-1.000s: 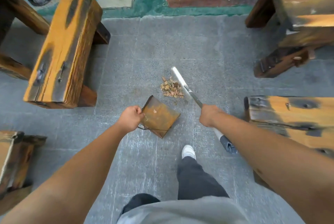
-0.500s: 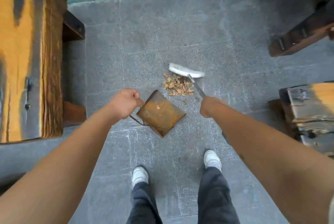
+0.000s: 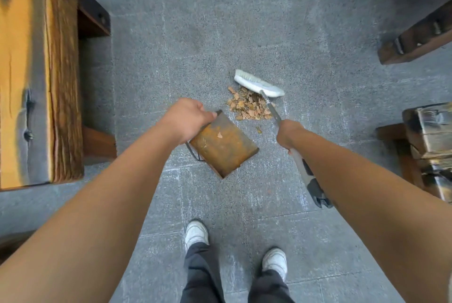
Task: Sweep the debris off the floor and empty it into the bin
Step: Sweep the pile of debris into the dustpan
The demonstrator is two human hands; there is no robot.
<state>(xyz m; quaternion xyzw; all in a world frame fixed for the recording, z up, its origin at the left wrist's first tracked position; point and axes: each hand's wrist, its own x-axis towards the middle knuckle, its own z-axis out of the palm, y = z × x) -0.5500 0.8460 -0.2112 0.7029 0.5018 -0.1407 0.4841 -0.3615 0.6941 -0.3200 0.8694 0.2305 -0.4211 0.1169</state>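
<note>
- Underfoot, one grey speckled stone-tile floor [image 3: 244, 21] fills most of the view, with a strip of teal paint along its far edge.
- Four chunky, dark-stained timber benches show at the edges: one long orange-brown bench [image 3: 36, 70] on the left, two at the right [image 3: 428, 148], and a corner of another at top right.
- Two bare forearms reach forward, and two white shoes [image 3: 195, 231] stand on the tiles below dark trousers.
- One rusty, orange-brown rectangular metal dustpan [image 3: 223, 146] hangs tilted above the floor; the left hand [image 3: 183, 119] is clenched around its top edge, a thin wire handle showing beneath the wrist.
- One broom with a white bristle head [image 3: 256, 82] and a metal shaft is grasped by the right hand [image 3: 288, 135], closed around the shaft well back from the head; its grey-black grip end sticks out behind the wrist.
- One small pile of dry, tan leaf scraps [image 3: 247, 104] lies on the floor, touching the near side of the bristles, between the brush head and the dustpan.
- One scrap sticks to the dustpan's face, and one stray fleck lies just beside the pile.
</note>
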